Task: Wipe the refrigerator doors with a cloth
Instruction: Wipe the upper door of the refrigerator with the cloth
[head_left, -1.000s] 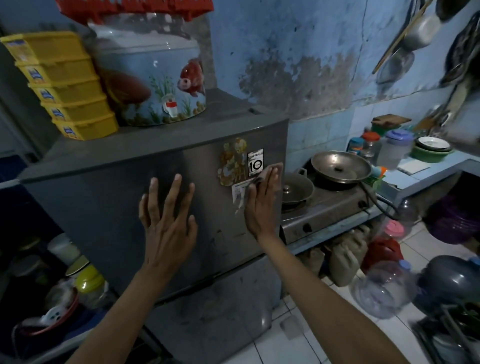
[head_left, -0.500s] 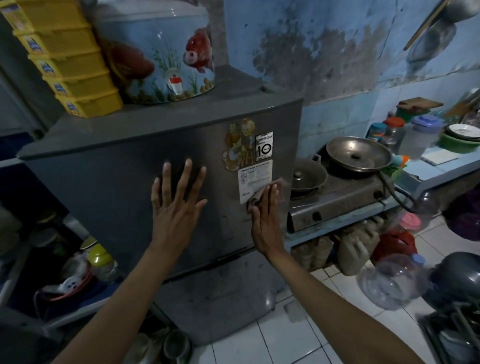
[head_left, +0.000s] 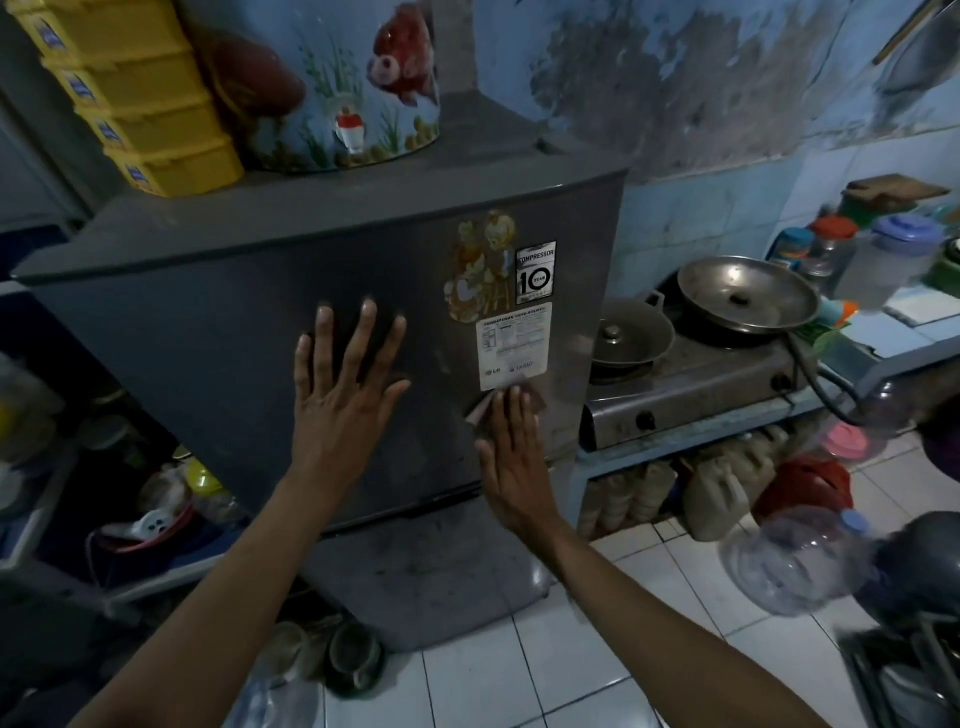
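A grey two-door refrigerator stands in front of me; its upper door (head_left: 208, 332) carries stickers and a white label at the right. My left hand (head_left: 343, 395) lies flat on the upper door with fingers spread. My right hand (head_left: 511, 457) presses a small pinkish cloth (head_left: 480, 408) against the door just under the white label, fingers straight. Only the cloth's edges show past the fingertips. The lower door (head_left: 426, 577) sits below both hands.
Yellow stacked tubs (head_left: 140, 98) and a fish-printed container (head_left: 332, 88) stand on the fridge top. A gas stove (head_left: 691, 384) with two pans is to the right, jerrycans (head_left: 722, 483) and a clear water jug (head_left: 789, 561) on the tiled floor. Cluttered shelves (head_left: 130, 519) fill the left.
My right hand has slid the cloth down the upper door, from beside the stickers to below the white label. My left hand stays flat on the door.
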